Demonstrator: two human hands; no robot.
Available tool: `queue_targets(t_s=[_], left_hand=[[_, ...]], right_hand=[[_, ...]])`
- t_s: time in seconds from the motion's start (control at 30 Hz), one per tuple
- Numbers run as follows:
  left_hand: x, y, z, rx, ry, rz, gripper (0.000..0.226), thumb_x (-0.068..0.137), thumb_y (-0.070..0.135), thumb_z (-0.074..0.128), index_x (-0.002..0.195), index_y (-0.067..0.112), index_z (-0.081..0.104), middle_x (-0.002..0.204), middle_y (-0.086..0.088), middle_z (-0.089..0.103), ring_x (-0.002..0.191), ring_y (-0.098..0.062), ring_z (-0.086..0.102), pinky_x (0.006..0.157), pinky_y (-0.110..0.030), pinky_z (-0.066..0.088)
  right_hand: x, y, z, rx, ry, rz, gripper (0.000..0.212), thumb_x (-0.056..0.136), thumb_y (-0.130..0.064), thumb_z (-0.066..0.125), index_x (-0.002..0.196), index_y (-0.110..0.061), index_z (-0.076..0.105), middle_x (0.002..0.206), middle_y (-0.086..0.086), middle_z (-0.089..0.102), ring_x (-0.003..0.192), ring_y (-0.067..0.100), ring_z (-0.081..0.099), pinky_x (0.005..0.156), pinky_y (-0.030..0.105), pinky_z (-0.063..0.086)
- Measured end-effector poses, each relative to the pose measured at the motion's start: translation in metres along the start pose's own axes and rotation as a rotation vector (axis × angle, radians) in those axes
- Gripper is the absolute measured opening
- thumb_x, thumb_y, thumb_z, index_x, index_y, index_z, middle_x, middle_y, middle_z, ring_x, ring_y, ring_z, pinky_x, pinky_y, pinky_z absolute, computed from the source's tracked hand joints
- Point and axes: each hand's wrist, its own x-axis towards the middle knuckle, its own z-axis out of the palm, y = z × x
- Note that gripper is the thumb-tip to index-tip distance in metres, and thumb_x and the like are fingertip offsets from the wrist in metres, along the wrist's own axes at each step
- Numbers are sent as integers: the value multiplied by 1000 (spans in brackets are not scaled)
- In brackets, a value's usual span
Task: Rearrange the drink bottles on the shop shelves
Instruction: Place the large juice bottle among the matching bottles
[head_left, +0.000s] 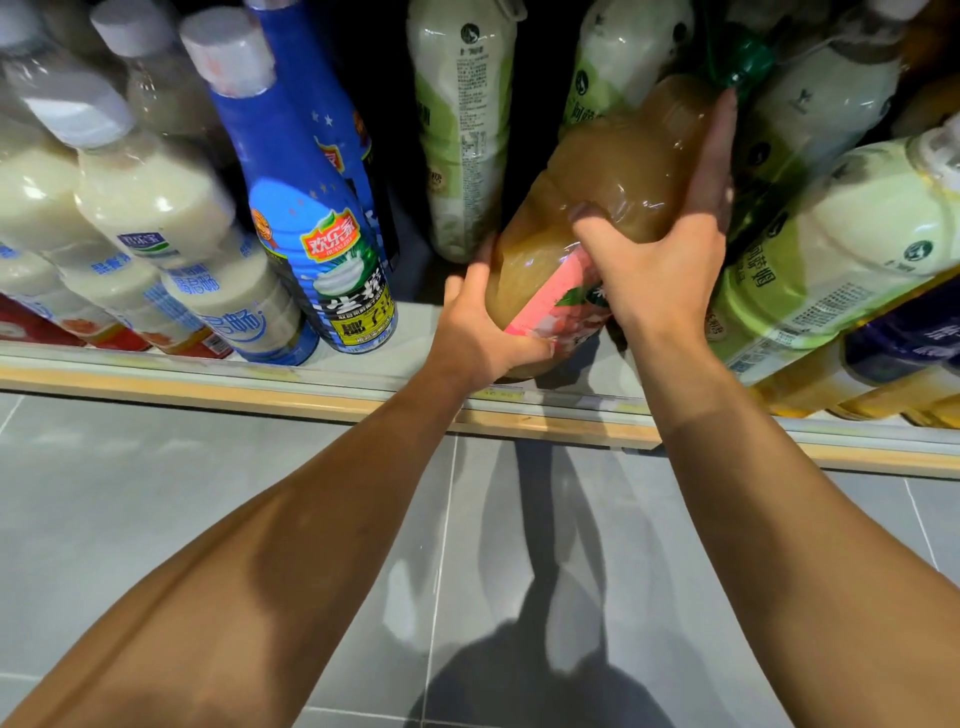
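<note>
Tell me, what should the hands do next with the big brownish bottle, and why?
Probably tip it upright and set its base on the shelf. The juice bottle is leaning, green cap pointing to the back right. The left hand grips its bottom and the right hand wraps its middle. There's a dark gap between the pale green bottle and the bottles on the right.

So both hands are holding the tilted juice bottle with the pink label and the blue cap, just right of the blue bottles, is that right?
Not quite: the cap is green, not blue, as the head view shows. Both the left hand and the right hand do hold the tilted juice bottle with the pink label, just right of the blue bottles.
</note>
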Motion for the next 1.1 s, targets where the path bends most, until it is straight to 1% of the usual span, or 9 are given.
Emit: queue_targets(t_s=[0.07,0.27,0.37,0.5,0.7,0.8,0.9,0.97,1.1], left_hand=[[-8,3,-2,9,4,5,98,50,35,96,133,24,45,115,-2,42,101,-13,50,90,-26,49],[-25,16,-29,2,9,1,120,57,30,95,155,26,26,127,8,32,109,0,39,86,-2,31],[-46,27,-50,12,-4,-12,124,52,34,92,154,39,23,132,6,35,116,-7,44,98,-18,38],[-102,37,-85,102,-26,-8,114,42,47,89,144,36,39,125,-1,58,113,-16,59,97,-32,51],[-236,95,-142,52,-68,-422,125,31,53,90,145,40,41,131,-2,49,115,-9,57,97,-15,46],[-307,166,-183,101,-117,-495,129,43,39,100,151,42,30,128,0,40,116,-12,50,106,-22,40],[-367,242,-219,173,-141,-559,128,48,40,99,152,44,24,124,1,40,113,-17,50,104,-31,44],[-397,292,-239,180,-142,-564,127,48,39,98,152,42,25,124,-1,41,111,-17,49,104,-31,44],[-454,369,-274,110,-130,-553,126,48,37,99,152,34,28,128,-3,41,111,-14,52,95,-13,40]], right_hand=[[-8,-5,-4,32,-4,30,82,56,-52,76,130,-20,58,118,2,62,111,22,58,97,35,50],[-24,-29,-17,62,-74,-28,102,68,-49,74,154,-42,18,139,2,45,115,15,46,104,27,40],[-41,-42,-24,67,-114,-7,90,72,-53,72,150,-35,31,125,3,43,115,20,47,102,29,42],[-84,-61,-42,94,-187,48,89,75,-47,74,152,-40,29,150,8,34,131,19,44,110,31,38],[-158,-134,-117,128,-393,219,85,76,-46,79,149,-38,37,150,4,36,129,8,42,102,5,30],[-186,-196,-169,107,-449,284,81,78,-40,81,148,-34,40,147,2,39,117,-1,41,88,-8,26],[-204,-262,-226,108,-493,312,79,79,-40,81,147,-37,40,148,2,39,122,1,43,95,-2,32],[-211,-309,-264,108,-508,340,79,78,-43,80,146,-44,40,151,3,36,133,9,41,108,18,38],[-224,-397,-340,62,-473,375,78,80,-40,78,145,-48,37,154,-1,33,135,11,40,112,30,38]])
